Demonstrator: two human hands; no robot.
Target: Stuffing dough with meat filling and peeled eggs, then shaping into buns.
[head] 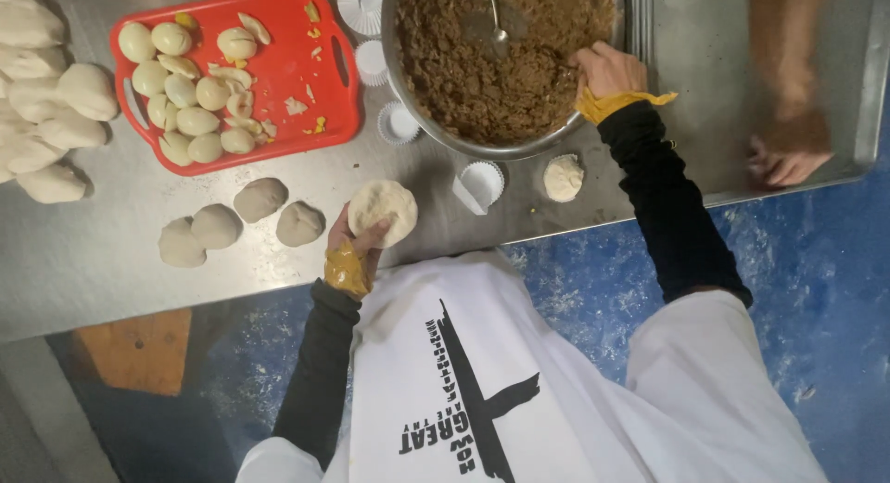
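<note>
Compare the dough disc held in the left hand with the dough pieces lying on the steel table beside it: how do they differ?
The dough disc is flattened and round; the dough pieces are thick mounds. The disc rests in the left hand; the pieces lie on the table. The disc looks paler, the pieces greyer. All look like the same plain dough.

A flattened round of pale dough (383, 209) lies open in the left hand (357, 245) above the steel table's edge — floury, slightly cupped. The metal bowl (422, 121) holds brown, crumbly filling (482, 66) — nearly full.
</note>
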